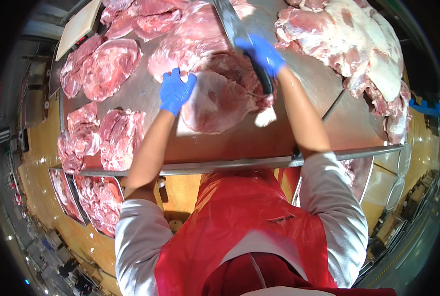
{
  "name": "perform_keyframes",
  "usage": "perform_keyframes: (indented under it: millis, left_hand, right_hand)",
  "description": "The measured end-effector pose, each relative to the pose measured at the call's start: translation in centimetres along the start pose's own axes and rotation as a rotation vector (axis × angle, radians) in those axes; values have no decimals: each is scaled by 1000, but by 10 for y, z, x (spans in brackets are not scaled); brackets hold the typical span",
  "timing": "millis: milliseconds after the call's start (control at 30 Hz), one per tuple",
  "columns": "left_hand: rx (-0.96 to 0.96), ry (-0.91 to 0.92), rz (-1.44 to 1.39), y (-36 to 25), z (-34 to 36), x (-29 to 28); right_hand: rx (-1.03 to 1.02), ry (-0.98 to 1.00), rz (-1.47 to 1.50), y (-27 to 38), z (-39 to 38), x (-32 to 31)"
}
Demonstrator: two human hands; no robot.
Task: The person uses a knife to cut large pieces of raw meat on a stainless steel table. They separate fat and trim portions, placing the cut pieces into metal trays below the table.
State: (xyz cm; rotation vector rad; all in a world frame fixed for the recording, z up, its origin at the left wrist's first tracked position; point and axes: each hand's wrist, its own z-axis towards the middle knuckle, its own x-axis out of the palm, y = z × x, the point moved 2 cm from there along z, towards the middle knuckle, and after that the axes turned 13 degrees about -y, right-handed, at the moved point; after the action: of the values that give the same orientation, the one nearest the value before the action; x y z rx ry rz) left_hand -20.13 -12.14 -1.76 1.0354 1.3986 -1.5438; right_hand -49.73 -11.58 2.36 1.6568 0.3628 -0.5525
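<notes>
My left hand (177, 91), in a blue glove, has curled fingers gripping the edge of a large piece of pink meat (215, 103) at the centre of the steel table (303, 123). My right hand (264, 55), also gloved in blue, is closed on a large knife (228, 19), whose wide blade points up toward the top of the view. A long dark part of it extends below my hand, beside a darker, ragged area of the meat. A small white lump hangs at that piece's lower right corner.
Meat cuts (114, 69) lie along the left. A big fatty slab (343, 44) covers the upper right. A board-like object (74, 27) sits top left. Filled metal trays (94, 202) are below the table's left edge. A blue-gloved hand of another person (427, 108) shows at far right.
</notes>
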Motion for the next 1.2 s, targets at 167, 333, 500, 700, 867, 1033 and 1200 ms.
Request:
perform_keyframes:
  millis: [167,333,500,700,867,1033,1200]
  left_hand:
    - [692,-382,-465,-40,0,38]
    - [529,-320,-213,-45,-22,47]
    - [503,-435,-300,-58,-46,26]
    - [417,-472,-145,-15,48,-5]
    - [324,-355,-145,-13,0,25]
    - [223,-671,-146,-15,-61,28]
    - [262,-802,-473,-51,-59,10]
  right_hand:
    - [49,-489,270,-73,-79,4]
    - [175,-608,235,-57,-85,-22]
    - [90,-610,370,-71,-160,2]
    - [114,-830,429,-76,-171,48]
    - [202,-826,629,-66,-142,45]
    - [11,-769,135,-75,-104,2]
    - [203,-601,86,-83,-75,-36]
